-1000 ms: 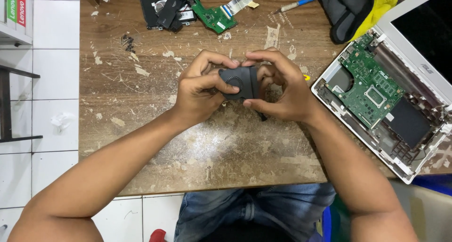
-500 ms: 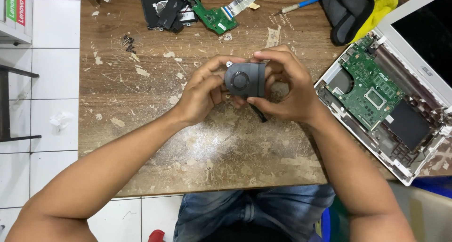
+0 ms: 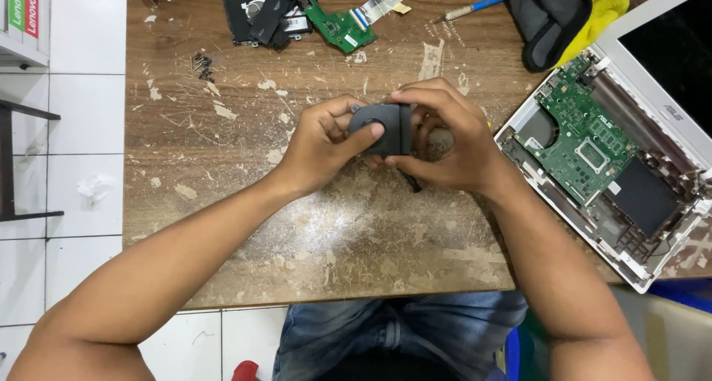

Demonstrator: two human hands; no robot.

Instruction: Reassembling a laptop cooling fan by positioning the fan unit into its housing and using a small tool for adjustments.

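Note:
Both my hands hold a small dark grey laptop cooling fan (image 3: 386, 127) above the middle of the worn wooden table (image 3: 222, 173). My left hand (image 3: 322, 144) grips its left side, with the thumb pressed across the round fan face. My right hand (image 3: 445, 140) wraps around its right side and covers that end. A short black cable (image 3: 409, 182) hangs from under the fan. The fan's underside is hidden.
An opened white laptop (image 3: 615, 151) with its green motherboard bare lies at the right. At the far edge are dark parts with a green circuit board (image 3: 334, 25), a blue-handled tool (image 3: 471, 9), a dark grey pouch (image 3: 549, 18) on a yellow cloth, and small black screws (image 3: 202, 64).
The fan has been turned in my hands: the round face showed half a second ago, and my left thumb now lies over it. Both hands stayed in place.

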